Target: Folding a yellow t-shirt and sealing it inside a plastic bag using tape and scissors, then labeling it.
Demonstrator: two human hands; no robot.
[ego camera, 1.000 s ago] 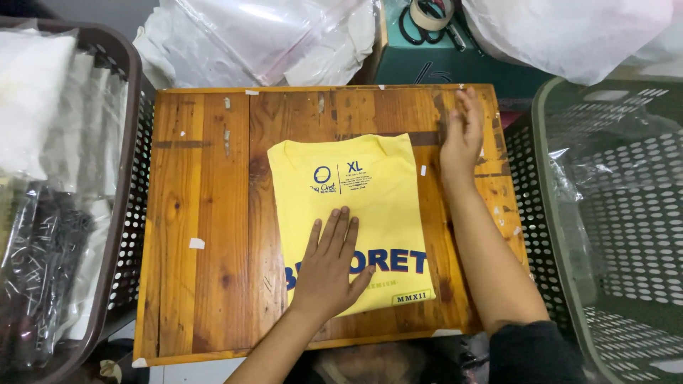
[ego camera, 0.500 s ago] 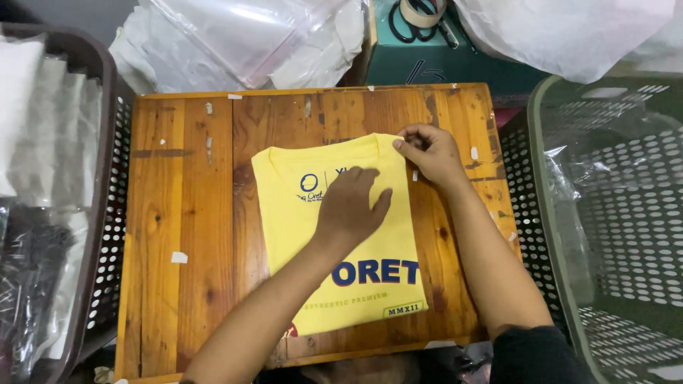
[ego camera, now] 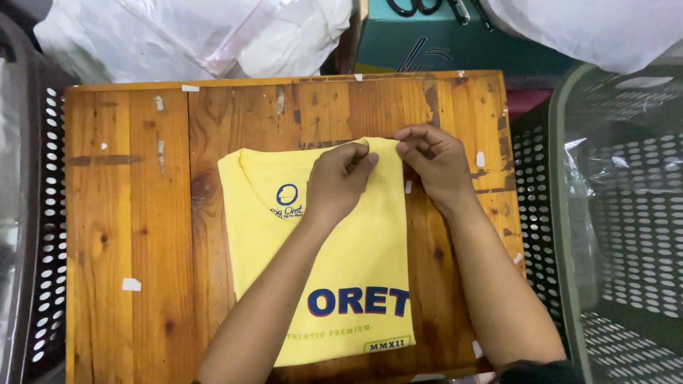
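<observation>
A folded yellow T-shirt (ego camera: 356, 263) with dark blue lettering lies flat on a wooden table (ego camera: 135, 213), collar towards the far edge. My left hand (ego camera: 338, 181) rests on the shirt near the collar, its fingertips pinching the shirt's top right edge. Beside it, my right hand (ego camera: 434, 160) pinches that same top right corner. The two hands almost touch at the corner.
A dark perforated basket (ego camera: 43, 213) with bagged items stands to the left, and a grey-green perforated basket (ego camera: 619, 227) holding clear plastic to the right. White plastic bags (ego camera: 192, 32) and a teal box (ego camera: 455, 43) with scissors lie beyond the table. Bits of tape dot the tabletop.
My left hand slid up the shirt from its lower part to the collar. My right hand came off the table's far right corner onto the shirt's top right corner.
</observation>
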